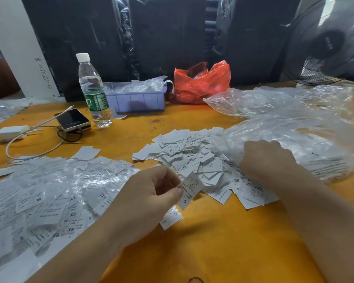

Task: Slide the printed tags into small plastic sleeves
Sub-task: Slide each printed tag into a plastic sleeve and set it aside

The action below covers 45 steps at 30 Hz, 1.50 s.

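My left hand (pixel 151 199) pinches a white printed tag marked S (pixel 189 189) between thumb and fingers, just above the table. A pile of loose printed tags (pixel 194 158) lies in the middle of the yellow table (pixel 213 242). My right hand (pixel 266 158) reaches into a heap of clear plastic sleeves (pixel 284 135) at the right; its fingers are curled into the plastic, and what they hold is hidden. A wide spread of tags inside sleeves (pixel 49 193) covers the left side. Another S tag (pixel 171 218) lies under my left hand.
At the back stand a water bottle (pixel 93 90), a phone with cable (pixel 73 119), a white charger (pixel 10 131), a lilac tray (pixel 137 97) and a red plastic bag (pixel 200 84). A fan (pixel 331 41) is at the far right. More clear bags (pixel 274 99) lie behind the sleeves.
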{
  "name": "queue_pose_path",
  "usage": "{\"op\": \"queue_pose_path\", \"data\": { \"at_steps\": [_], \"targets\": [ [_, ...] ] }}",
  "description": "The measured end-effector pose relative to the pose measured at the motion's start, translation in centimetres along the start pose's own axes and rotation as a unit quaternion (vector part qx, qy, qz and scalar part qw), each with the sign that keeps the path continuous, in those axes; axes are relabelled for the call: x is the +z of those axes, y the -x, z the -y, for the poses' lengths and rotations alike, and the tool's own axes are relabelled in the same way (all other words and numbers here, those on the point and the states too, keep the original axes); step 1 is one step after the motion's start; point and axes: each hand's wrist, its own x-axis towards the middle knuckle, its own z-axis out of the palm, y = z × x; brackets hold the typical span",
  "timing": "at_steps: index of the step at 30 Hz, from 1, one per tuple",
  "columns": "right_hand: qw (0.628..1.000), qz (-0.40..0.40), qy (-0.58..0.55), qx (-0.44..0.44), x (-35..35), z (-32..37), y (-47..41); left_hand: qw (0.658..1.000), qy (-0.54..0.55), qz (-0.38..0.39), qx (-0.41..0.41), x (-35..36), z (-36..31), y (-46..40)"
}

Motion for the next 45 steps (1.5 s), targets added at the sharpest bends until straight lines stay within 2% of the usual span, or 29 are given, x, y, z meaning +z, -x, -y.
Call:
{"op": "queue_pose_path", "data": {
  "at_steps": [5, 10, 18, 21, 27, 31, 39, 42, 45],
  "targets": [
    [0.999, -0.004, 0.031, 0.015, 0.6, -0.1, -0.8, 1.000, -0.016, 0.002, -0.004, 0.1, 0.0, -0.1],
    [0.996, 0.043, -0.077, 0.021, 0.3, -0.7, -1.0, 1.000, -0.027, 0.003, -0.002, 0.1, -0.1, -0.2],
    [0.995, -0.008, -0.102, 0.010, 0.0, -0.9, -1.0, 0.999, -0.038, 0.000, -0.003, 0.1, 0.2, -0.3],
    [0.991, 0.005, -0.132, 0.016, 0.3, -0.9, -1.3, 0.999, -0.045, 0.002, -0.002, 0.0, 0.3, -0.3],
    [0.994, 0.039, -0.076, 0.064, 1.0, -1.1, -2.2, 0.998, -0.055, 0.002, -0.004, -0.1, 0.6, -0.3],
    [0.989, 0.056, -0.115, 0.068, 1.1, -1.6, -2.3, 0.999, -0.050, 0.006, -0.001, 0.0, 0.5, -0.4],
    [0.991, -0.019, -0.129, 0.036, 0.8, -1.3, -1.9, 0.999, -0.051, 0.006, 0.006, 0.1, 0.5, -0.4],
    [0.990, -0.085, -0.113, 0.019, 0.7, -1.1, -1.8, 0.998, -0.057, 0.008, 0.010, 0.1, 0.3, -0.3],
    [0.981, -0.131, -0.144, -0.008, 0.3, -0.8, -1.6, 0.998, -0.057, 0.004, 0.010, 0.0, 0.3, -0.3]
  ]
}}
